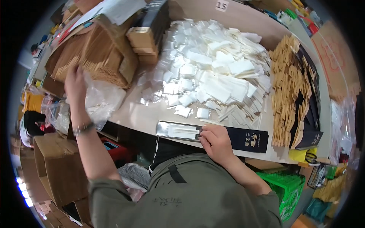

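My right hand [215, 143] is closed on the middle of a long narrow packet lying at the table's front edge. Its right part is a dark blue paper sleeve [249, 140] with pale print; to the left a clear, shiny end [176, 130] shows white flat pieces inside. At the far left my left hand [76, 84] reaches up to a tight stack of brown paper sleeves [85, 53] standing in an open cardboard box [129, 62]. Its fingers are bent in at the stack's lower edge; whether they grip one sleeve is hidden.
A heap of small white sachets and flat white packets [220, 81] covers the middle of the table. Brown and dark blue sleeves [283, 91] stand in a row at right. A clear plastic bag [100, 100] hangs by my left wrist. A green basket [285, 190] sits below right.
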`<state>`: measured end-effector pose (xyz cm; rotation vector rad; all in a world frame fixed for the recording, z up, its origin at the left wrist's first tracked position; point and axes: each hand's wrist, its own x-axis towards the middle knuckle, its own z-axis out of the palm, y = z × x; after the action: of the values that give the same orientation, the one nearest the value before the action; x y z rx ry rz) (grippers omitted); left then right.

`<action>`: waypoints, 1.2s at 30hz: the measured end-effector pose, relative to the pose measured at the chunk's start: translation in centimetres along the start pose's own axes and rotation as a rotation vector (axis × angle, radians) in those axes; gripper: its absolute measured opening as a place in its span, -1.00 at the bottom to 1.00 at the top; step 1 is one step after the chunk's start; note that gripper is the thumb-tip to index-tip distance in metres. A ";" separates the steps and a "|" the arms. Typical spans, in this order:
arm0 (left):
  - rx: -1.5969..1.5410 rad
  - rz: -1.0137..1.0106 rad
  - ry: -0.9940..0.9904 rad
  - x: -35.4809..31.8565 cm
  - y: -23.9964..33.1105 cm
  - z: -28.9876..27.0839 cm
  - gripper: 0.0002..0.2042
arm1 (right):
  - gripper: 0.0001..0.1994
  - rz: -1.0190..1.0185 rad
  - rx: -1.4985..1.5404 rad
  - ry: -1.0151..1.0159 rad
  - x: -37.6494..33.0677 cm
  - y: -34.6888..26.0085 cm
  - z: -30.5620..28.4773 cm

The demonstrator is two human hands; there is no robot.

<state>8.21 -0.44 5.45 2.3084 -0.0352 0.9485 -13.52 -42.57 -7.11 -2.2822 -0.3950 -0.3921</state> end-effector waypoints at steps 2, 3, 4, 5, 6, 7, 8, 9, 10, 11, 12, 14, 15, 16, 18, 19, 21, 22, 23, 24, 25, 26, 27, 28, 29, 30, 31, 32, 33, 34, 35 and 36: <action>-0.114 -0.339 -0.105 -7.7 0.6 -2.0 -0.80 | -0.84 -0.089 -0.045 0.003 -0.9 1.1 -0.4; -0.328 -0.414 -0.078 -12.5 -0.3 -1.4 -0.85 | -0.81 -0.080 -0.016 -0.053 -1.3 1.5 -0.4; -0.486 -0.507 -0.231 -16.5 0.1 -0.6 -0.88 | -0.81 -0.066 -0.012 -0.052 -1.3 1.4 -0.6; -0.494 -0.648 -0.571 -18.9 -0.8 -1.3 -0.92 | -0.80 -0.081 -0.028 -0.114 -0.9 1.2 -1.1; -0.487 -0.468 -0.792 -20.0 1.1 -0.7 -0.94 | -0.80 -0.102 -0.045 -0.181 -0.5 1.2 -1.4; -0.445 -0.418 -0.917 -19.7 3.9 -0.1 -0.96 | -0.78 -0.087 -0.040 -0.271 -0.6 1.5 -1.7; -0.440 -0.429 -0.914 -19.5 4.3 0.3 -0.96 | -0.78 -0.090 -0.032 -0.280 -0.7 1.7 -1.8; -0.305 -0.363 -0.943 -19.2 4.4 0.9 -0.96 | -0.77 -0.099 -0.054 -0.274 -0.8 2.1 -1.7; -0.166 -0.299 -0.964 -18.8 4.3 1.0 -0.95 | -0.77 -0.115 -0.072 -0.269 -0.8 2.2 -1.5; -0.157 -0.366 -0.964 -18.9 3.7 1.2 -0.94 | -0.76 -0.114 -0.069 -0.275 -0.9 2.1 -1.6; -0.140 -0.321 -0.990 -18.9 4.1 1.9 -0.94 | -0.76 -0.120 -0.067 -0.277 -0.8 2.3 -1.4; -0.269 -0.282 -0.956 -21.2 5.7 4.5 -0.89 | -0.76 -0.104 -0.033 -0.274 -1.0 2.2 -0.7; -0.285 -0.174 -1.010 -22.1 9.0 5.7 -0.88 | -0.76 -0.105 -0.028 -0.280 -0.9 1.9 -0.4; -0.419 -0.209 -0.999 -23.8 11.2 6.9 -0.84 | -0.74 -0.137 -0.055 -0.277 -0.5 1.5 0.0; -0.370 0.031 -0.862 -25.0 12.9 8.4 -0.81 | -0.72 -0.165 -0.100 -0.271 0.1 1.1 0.0; -0.268 0.006 -0.722 -25.2 12.8 8.6 -0.80 | -0.70 -0.098 -0.159 -0.257 0.0 0.8 -0.3; -0.172 -0.022 -0.585 -25.4 12.6 9.3 -0.79 | -0.67 -0.029 -0.220 -0.243 0.0 0.8 -0.6; -0.230 -0.192 -0.625 -25.5 12.8 9.6 -0.77 | -0.65 -0.048 -0.210 -0.249 -0.2 1.1 -0.5; -0.288 -0.363 -0.663 -25.6 13.0 10.0 -0.76 | -0.63 -0.067 -0.200 -0.256 -0.3 1.3 -0.5; -0.238 -0.209 -0.755 -25.4 15.2 10.1 -0.77 | -0.63 -0.058 -0.204 -0.253 -0.4 1.6 -0.5; -0.366 -0.187 -0.890 -26.1 16.5 10.5 -0.72 | -0.62 -0.083 -0.202 -0.239 -0.4 1.7 -0.4; -0.497 -0.161 -1.023 -26.6 17.4 10.6 -0.67 | -0.60 -0.108 -0.202 -0.224 -0.4 1.8 -0.4; -0.507 -0.148 -1.035 -26.5 17.8 10.1 -0.67 | -0.60 -0.094 -0.213 -0.214 -0.5 1.6 -0.7; -0.550 -0.117 -1.062 -26.0 18.1 9.4 -0.57 | -0.59 -0.080 -0.195 -0.233 -0.4 1.5 -1.1; -0.597 -0.083 -1.089 -25.5 18.3 8.7 -0.47 | -0.57 -0.065 -0.181 -0.249 -0.4 1.4 -1.4; -0.379 0.075 -1.038 -24.6 17.4 7.9 -0.25 | -0.53 -0.072 -0.222 -0.182 -0.7 1.0 -1.4; -0.193 0.307 -0.881 -23.7 16.3 7.5 -0.19 | -0.56 -0.137 -0.285 -0.083 -0.6 0.3 -1.0; -0.127 0.496 -0.801 -23.1 15.1 7.8 -0.20 | -0.68 -0.192 -0.184 -0.033 -0.5 0.3 0.0; -0.093 0.575 -0.814 -23.5 13.3 8.1 -0.23 | -0.80 -0.253 -0.081 0.011 -0.4 0.3 0.9; -0.043 0.575 -0.829 -24.1 11.5 8.5 -0.34 | -0.91 -0.244 -0.080 -0.149 0.4 -1.4 0.2; -0.020 0.652 -0.785 -23.9 10.5 8.5 -0.41 | -0.88 -0.292 -0.114 -0.158 1.0 -2.5 -0.4; -0.023 0.599 -0.755 -23.6 10.4 8.0 -0.41 | -0.83 -0.332 -0.263 -0.266 2.4 -3.6 -2.9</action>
<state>-6.87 -18.09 -8.27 2.5421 -1.0832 0.2604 -13.24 -41.98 -1.96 -2.5376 -0.9123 -0.3187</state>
